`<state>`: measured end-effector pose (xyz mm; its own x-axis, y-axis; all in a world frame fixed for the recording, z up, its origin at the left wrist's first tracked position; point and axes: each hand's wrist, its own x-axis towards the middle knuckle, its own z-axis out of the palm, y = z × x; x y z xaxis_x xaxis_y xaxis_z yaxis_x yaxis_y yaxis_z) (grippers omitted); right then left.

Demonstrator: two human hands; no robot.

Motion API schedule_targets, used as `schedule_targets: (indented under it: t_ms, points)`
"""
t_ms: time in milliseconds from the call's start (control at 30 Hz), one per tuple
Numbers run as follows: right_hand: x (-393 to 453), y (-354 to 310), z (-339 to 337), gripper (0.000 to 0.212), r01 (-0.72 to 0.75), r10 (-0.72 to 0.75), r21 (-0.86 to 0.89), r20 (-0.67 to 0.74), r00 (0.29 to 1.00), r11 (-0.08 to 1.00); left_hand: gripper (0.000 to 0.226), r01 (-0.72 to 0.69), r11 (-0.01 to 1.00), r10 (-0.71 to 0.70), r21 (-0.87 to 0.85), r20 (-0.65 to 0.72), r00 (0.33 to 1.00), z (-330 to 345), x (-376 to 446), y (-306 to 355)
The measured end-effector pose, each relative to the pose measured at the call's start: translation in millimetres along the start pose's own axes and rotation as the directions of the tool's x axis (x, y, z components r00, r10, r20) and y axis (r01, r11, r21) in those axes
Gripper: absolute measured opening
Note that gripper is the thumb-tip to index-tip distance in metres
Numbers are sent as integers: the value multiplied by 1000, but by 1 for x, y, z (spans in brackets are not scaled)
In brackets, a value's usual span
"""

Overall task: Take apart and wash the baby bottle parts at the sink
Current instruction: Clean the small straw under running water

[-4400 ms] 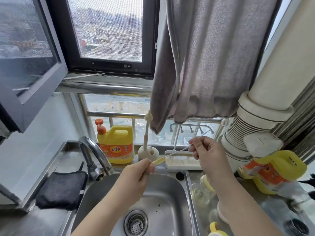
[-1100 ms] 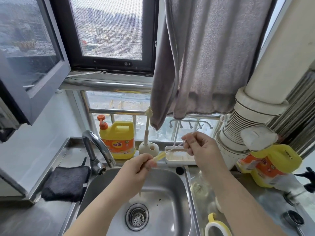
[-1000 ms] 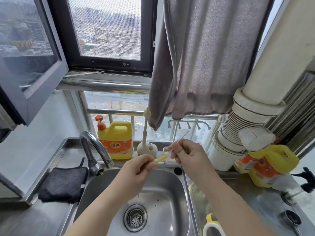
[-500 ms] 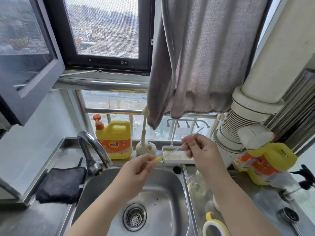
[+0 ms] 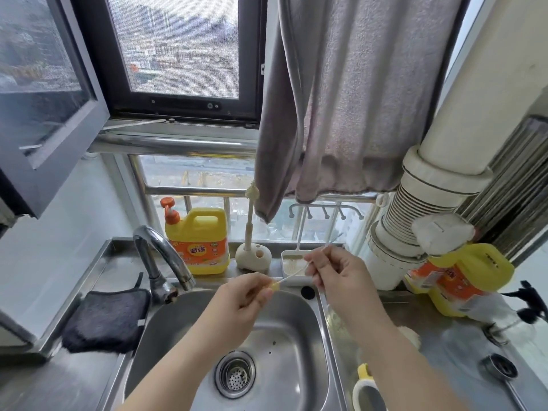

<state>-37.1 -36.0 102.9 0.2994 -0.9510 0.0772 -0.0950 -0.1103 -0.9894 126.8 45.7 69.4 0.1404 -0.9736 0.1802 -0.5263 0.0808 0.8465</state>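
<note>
Left hand (image 5: 237,304) pinches the yellow straw (image 5: 275,286); right hand (image 5: 335,271) pinches the thin brush (image 5: 293,274) threaded in it. Stroke straight over the sink (image 5: 284,327), gripping lightly.

Two hands, left hand (image 5: 237,304) and right hand (image 5: 335,274); one sink (image 5: 166,336); one tap (image 5: 160,256); two yellow detergent jugs, one upright (image 5: 201,241), one tilted (image 5: 456,280); one dark cloth (image 5: 106,318); one hanging towel (image 5: 350,99); one upright brush (image 5: 251,221).

Open sink basin (image 5: 284,330) below; faucet (image 5: 161,256) at left.
</note>
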Motion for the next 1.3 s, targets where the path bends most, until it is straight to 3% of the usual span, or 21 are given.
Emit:
schedule_targets:
  t_ms: [100,200,300,367,667,900,967,1033,1100,1167,1233,1300]
  points:
    - [1,1,-11,24,-9,15,68,-90,996,998,9,53,997,-54,-50,-8,999,2,-1,-5]
    - [-9,12,-4,22,-36,36,9,20,999,999,2,78,995,-79,-68,-7,997,8,-1,-3]
    - [-14,21,-10,22,-86,87,8,-22,996,996,17,113,993,-112,-35,32,993,19,-1,-4]
    - [-17,28,-20,22,-123,129,53,-108,986,991,17,138,990,-137,-16,43,990,25,-1,-7]
    - [-60,77,-60,9,-307,344,174,-253,904,936,16,212,976,-216,38,150,965,76,-7,-27]
    - [-75,107,-83,3,-405,444,185,-300,844,895,33,106,981,-143,164,233,962,108,1,-40]
    - [-75,109,-91,6,-417,409,60,-355,841,907,22,61,975,-115,212,251,961,112,2,-44]
    - [-74,111,-98,10,-435,357,-183,-345,868,882,10,25,967,-90,252,248,965,111,2,-48]
    - [-73,111,-96,13,-391,315,-514,-233,920,763,8,11,962,-81,272,249,965,109,1,-53]
    - [-70,111,-86,10,-185,262,-779,-28,965,599,9,3,960,-75,279,248,966,107,-2,-57]
    - [-66,109,-67,18,3,245,-867,144,959,498,10,-9,961,-65,277,255,965,106,-4,-57]
    - [-61,108,-47,20,27,266,-843,200,943,538,11,-17,960,-59,279,264,963,103,-5,-58]
